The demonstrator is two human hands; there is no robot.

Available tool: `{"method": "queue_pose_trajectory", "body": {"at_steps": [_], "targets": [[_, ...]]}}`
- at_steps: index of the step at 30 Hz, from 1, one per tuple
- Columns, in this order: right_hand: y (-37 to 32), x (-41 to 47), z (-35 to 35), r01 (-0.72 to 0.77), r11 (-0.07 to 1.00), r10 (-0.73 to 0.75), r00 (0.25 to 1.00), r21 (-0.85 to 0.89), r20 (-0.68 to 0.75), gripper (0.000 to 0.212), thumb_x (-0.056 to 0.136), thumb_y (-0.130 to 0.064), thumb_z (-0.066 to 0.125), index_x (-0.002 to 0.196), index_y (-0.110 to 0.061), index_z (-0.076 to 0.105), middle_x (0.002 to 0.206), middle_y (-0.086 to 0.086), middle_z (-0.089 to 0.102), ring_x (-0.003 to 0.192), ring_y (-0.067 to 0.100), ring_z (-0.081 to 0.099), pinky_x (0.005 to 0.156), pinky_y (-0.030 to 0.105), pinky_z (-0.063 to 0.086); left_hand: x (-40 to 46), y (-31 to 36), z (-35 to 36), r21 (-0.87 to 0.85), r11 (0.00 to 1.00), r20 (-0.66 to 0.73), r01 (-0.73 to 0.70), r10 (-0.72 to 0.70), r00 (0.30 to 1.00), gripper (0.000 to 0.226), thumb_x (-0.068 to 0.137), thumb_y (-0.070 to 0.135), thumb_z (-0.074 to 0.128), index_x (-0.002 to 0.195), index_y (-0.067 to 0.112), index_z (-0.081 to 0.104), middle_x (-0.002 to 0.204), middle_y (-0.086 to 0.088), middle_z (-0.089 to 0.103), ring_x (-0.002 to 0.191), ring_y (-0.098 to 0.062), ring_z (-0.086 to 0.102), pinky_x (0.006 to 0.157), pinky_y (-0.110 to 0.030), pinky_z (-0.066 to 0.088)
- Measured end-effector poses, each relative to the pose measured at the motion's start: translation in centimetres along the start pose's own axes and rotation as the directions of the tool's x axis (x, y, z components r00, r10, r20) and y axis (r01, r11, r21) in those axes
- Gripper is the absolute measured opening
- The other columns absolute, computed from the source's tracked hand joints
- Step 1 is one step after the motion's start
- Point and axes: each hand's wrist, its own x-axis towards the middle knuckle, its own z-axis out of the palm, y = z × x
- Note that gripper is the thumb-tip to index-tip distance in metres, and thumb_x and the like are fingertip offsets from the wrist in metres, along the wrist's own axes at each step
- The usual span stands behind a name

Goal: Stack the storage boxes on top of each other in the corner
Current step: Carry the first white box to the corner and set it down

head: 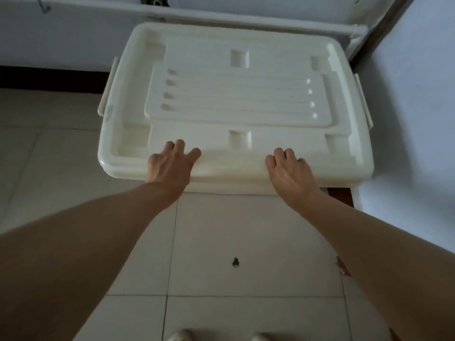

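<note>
Two open hands, left hand and right hand, rest flat with spread fingers on the near rim of the white storage box lid, probably to push the box square into the wall corner.

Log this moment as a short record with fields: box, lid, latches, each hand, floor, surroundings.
box: white storage box, seen from above, set near the corner against the walls
lid: on, ribbed panel in the middle
latches: one handle on the left side, one on the right side
left hand: open, fingers spread, resting on the lid's near edge
right hand: open, resting on the lid's near edge
floor: pale tiles, small dark mark
surroundings: white pipe along the back wall
</note>
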Motion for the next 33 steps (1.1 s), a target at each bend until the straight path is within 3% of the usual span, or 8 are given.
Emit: {"method": "queue_pose_trajectory", "body": {"at_steps": [4,12,15,18,22,26,30,33], "targets": [[0.6,0.0,0.7,-0.01,1.0,0.01,1.0,-0.001,0.02,0.043,0.024,0.009,0.068,0.061,-0.007,0.056,0.059,0.009,0.052,0.048,0.022,0.052,0.04,0.019,0.024,-0.2,0.6,-0.3,-0.003,1.0,-0.012,0.012,-0.012,1.0,0.047,0.082,0.018,0.069,0.123,0.023,0.046,0.116,-0.008,0.044,0.111,-0.026,0.046,0.066,-0.034,0.035],[2.7,-0.9,2.0,-0.095,0.994,0.092,0.994,0.056,0.056,0.053,0.016,0.011,0.079,0.061,-0.004,0.057,0.059,0.012,0.052,0.049,0.026,0.052,0.04,0.019,0.026,0.5,3.9,-0.4,-0.001,1.0,0.005,0.01,-0.01,1.0,0.043,0.085,0.009,0.063,0.122,0.022,0.046,0.116,-0.008,0.043,0.109,-0.026,0.046,0.065,-0.033,0.034],[2.7,-0.9,1.0,-0.119,0.993,0.118,0.987,0.011,0.111,0.054,0.025,0.007,0.083,0.071,-0.004,0.059,0.07,0.012,0.055,0.059,0.027,0.056,0.043,0.022,0.029,0.5,3.9,-0.5,0.014,1.0,0.008,0.005,-0.005,1.0,0.045,0.083,0.009,0.065,0.122,0.022,0.046,0.116,-0.009,0.044,0.108,-0.026,0.047,0.065,-0.033,0.035],[2.9,-1.1,1.0,-0.114,0.993,0.107,0.981,0.031,0.162,0.048,0.051,0.003,0.08,0.092,-0.006,0.056,0.091,0.011,0.055,0.081,0.026,0.057,0.05,0.026,0.034,0.5,4.0,-0.5,0.016,1.0,0.017,0.009,-0.01,1.0,0.046,0.083,0.008,0.065,0.122,0.022,0.046,0.115,-0.009,0.044,0.108,-0.026,0.047,0.065,-0.033,0.034],[2.9,-1.2,1.1,-0.145,0.989,0.141,0.97,0.007,0.197,0.056,0.04,0.004,0.083,0.089,-0.006,0.058,0.087,0.012,0.056,0.077,0.028,0.057,0.05,0.025,0.033,0.6,4.0,-0.5,0.025,1.0,0.022,0.015,-0.015,1.0,0.045,0.083,0.008,0.065,0.122,0.021,0.046,0.114,-0.009,0.044,0.107,-0.026,0.047,0.064,-0.032,0.034],[3.0,-1.3,0.4,-0.136,0.989,0.115,0.956,0.063,0.269,0.057,0.065,0.006,0.071,0.114,-0.005,0.045,0.115,0.014,0.046,0.104,0.029,0.048,0.066,0.029,0.035,0.5,4.2,-0.8,0.068,0.997,0.05,0.036,-0.04,0.998,0.048,0.082,0.01,0.068,0.123,0.019,0.044,0.116,-0.008,0.044,0.108,-0.025,0.047,0.065,-0.032,0.035],[3.5,-1.6,-1.0,-0.15,0.984,0.118,0.95,0.091,0.29,0.048,0.074,0.001,0.065,0.117,-0.005,0.044,0.116,0.012,0.047,0.103,0.026,0.049,0.069,0.03,0.035,0.4,4.7,-2.4,0.086,0.996,0.129,0.034,-0.045,0.991,0.041,0.087,0.02,0.064,0.125,0.016,0.047,0.118,-0.008,0.049,0.111,-0.026,0.051,0.071,-0.032,0.037],[4.2,-2.1,-3.1,-0.128,0.983,0.088,0.956,0.131,0.279,0.045,0.081,-0.009,0.062,0.121,-0.006,0.044,0.12,0.012,0.046,0.108,0.026,0.047,0.088,0.032,0.039,-0.1,4.4,-4.6,0.028,0.999,0.183,0.044,-0.049,0.982,0.045,0.087,0.029,0.063,0.129,0.017,0.048,0.122,-0.007,0.052,0.116,-0.026,0.052,0.082,-0.034,0.041]]}}
